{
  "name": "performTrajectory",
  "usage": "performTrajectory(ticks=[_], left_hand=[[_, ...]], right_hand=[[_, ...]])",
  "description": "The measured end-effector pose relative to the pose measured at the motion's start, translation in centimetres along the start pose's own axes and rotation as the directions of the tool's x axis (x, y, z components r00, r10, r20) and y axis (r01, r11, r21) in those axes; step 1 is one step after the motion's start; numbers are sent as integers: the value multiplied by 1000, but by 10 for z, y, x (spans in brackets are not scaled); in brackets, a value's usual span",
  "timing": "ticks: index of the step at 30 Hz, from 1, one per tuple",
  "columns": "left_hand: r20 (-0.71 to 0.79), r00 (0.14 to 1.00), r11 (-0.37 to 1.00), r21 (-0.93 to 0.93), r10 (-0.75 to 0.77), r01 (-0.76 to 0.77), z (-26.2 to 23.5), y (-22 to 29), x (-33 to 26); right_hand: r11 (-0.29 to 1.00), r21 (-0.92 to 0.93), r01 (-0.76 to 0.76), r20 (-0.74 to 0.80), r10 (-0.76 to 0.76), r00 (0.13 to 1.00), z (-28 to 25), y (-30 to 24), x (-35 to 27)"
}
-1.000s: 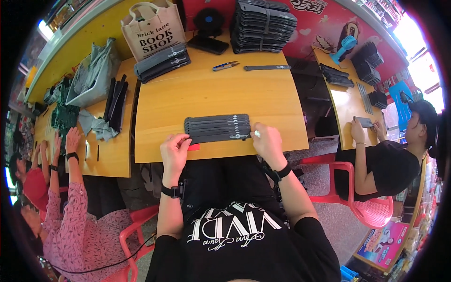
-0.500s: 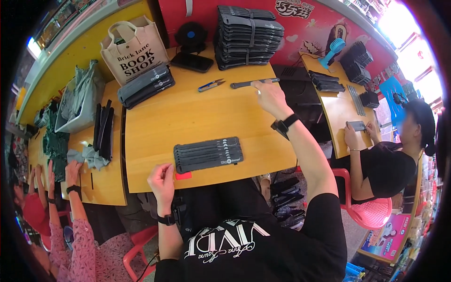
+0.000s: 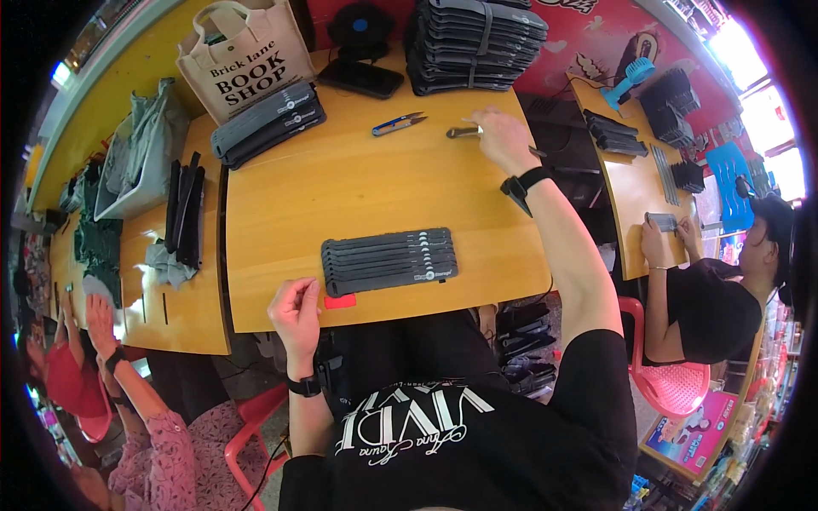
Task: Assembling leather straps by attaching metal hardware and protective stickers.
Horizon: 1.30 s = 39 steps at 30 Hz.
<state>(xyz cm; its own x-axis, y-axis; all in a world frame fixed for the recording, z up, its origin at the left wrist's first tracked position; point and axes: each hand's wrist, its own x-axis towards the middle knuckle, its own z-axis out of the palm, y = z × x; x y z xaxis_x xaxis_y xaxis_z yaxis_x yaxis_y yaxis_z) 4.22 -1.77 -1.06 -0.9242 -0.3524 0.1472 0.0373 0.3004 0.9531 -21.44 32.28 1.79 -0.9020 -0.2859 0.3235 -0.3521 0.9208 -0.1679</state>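
At the far right of the table, my right hand [image 3: 504,140] has its fingers closed over a narrow dark grey strap [image 3: 463,133]. The strap's two ends stick out on either side of the hand; its middle is hidden. By the near edge, my left hand [image 3: 296,317] is loosely curled, with nothing visible in it. Just right of it lies a row of overlapping flat grey straps [image 3: 388,262] with pale printed marks. A small red patch [image 3: 340,301] shows below the row's left corner. Blue-handled thread snips [image 3: 397,124] lie left of my right hand.
At the back stand a tied stack of grey straps [image 3: 473,51], a black phone-like slab [image 3: 361,78], strap bundles [image 3: 268,123] and a canvas bag [image 3: 243,64]. A cloth-filled bin [image 3: 111,196] sits left. Co-workers' hands are at side tables, left and right [image 3: 626,183].
The view has shifted, moving the table's things up and right. My right hand has moved right, and the strap under it has turned, its right end now nearer me. My left hand stays by the row.
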Motion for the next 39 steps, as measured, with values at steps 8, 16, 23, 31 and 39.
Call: performTrajectory(ticks=[8,16,23,31,39], left_hand=[[135,893,873,194,429,-448,3,63,-29],[488,791,878,94,370,-469,33,84,-63],[371,928,994,-94,-23,62,3,61,-57],[401,873,921,-148,-277,360,-4,38,-43],[258,929,956,-55,-264,287,-6,24,-9]], right_hand=[[887,320,334,97,-382,919,-93,-133,-150],[844,474,253,155,-363,919,-111,-148,-214],[737,676,-4,293,-264,919,-97,-90,-237],[469,832,-298,321,32,947,-73,-102,-227],[447,821,-354,281,224,933,-43,-115,-206]])
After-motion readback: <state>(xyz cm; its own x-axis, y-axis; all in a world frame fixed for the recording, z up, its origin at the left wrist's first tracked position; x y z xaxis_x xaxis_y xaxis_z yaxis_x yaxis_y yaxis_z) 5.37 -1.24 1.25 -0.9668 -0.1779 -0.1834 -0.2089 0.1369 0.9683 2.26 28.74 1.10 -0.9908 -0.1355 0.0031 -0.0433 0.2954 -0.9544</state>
